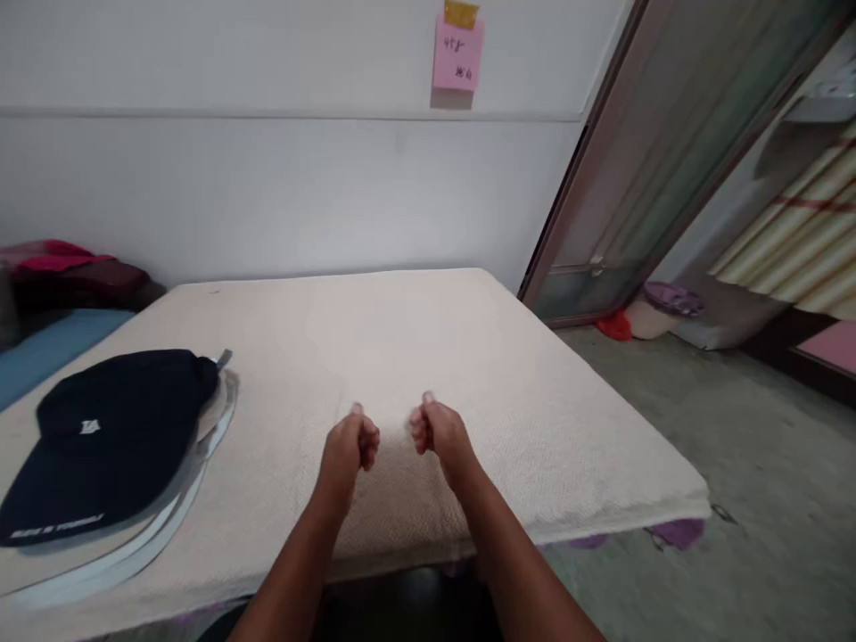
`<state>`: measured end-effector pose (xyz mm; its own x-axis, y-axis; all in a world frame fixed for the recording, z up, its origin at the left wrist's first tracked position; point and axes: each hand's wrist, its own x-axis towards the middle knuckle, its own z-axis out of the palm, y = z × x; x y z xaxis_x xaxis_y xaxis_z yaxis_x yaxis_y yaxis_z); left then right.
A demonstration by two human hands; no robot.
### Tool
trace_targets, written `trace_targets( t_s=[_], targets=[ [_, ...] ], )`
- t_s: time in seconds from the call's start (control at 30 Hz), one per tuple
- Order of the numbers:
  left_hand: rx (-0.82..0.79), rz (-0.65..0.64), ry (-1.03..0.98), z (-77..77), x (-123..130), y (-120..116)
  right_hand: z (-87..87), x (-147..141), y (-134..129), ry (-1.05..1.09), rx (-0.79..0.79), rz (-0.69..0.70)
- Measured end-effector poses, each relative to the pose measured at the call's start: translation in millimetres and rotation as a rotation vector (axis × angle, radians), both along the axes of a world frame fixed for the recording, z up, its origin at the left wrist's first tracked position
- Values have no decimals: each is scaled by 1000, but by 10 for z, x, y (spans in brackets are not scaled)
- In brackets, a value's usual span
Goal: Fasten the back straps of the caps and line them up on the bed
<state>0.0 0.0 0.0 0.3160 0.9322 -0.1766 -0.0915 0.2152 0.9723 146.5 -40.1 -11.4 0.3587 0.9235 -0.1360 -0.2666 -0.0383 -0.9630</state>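
Note:
My left hand (349,440) is curled into a fist with the thumb on top, and nothing shows in it. Facing it across a small gap, my right hand (440,431) makes a similar fist, thumb up, also with nothing visible inside. Both are held over the near part of a cream cloth-covered table (374,348). Off to the left lies a dark navy cap (127,419) with a small white emblem and white lettering on its brim. It rests on a stack of lighter caps (193,490), whose pale brims stick out beneath it.
A pink note (457,55) is taped to the white wall (300,196) behind the table. Folded blue cloth (60,343) and a dark red bundle (80,276) lie at the far left. On the floor at right stands a bin (652,316) with a purple liner, beside a sliding door (608,169).

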Motion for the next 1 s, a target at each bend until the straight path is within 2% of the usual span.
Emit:
trace_targets(
  t_s=[0.07, 0.17, 0.27, 0.4, 0.5, 0.6, 0.8, 1.0],
  targets=[
    [-28, 23, -109, 264, -66, 17, 188, 15, -78, 28, 79, -25],
    [16, -49, -191, 646, -150, -13, 468, 59, -233, 9, 178, -9],
    [58, -116, -136, 821, -176, -76, 636, 98, -351, 13, 192, 12],
    [59, -154, 15, 733, -121, -107, 673, 140, -392, 52, 175, -11],
    [73, -187, 73, 632, -83, -98, 681, 175, -397, 78, 185, -55],
    [87, -193, 104, 595, -88, -92, 739, 208, -418, 76, 221, -68],
    [107, -147, 99, 701, -196, -113, 895, 196, -474, -10, 254, -62],
    [149, -131, 84, 830, -283, -167, 956, 95, -474, -34, 252, -65]
  ],
)
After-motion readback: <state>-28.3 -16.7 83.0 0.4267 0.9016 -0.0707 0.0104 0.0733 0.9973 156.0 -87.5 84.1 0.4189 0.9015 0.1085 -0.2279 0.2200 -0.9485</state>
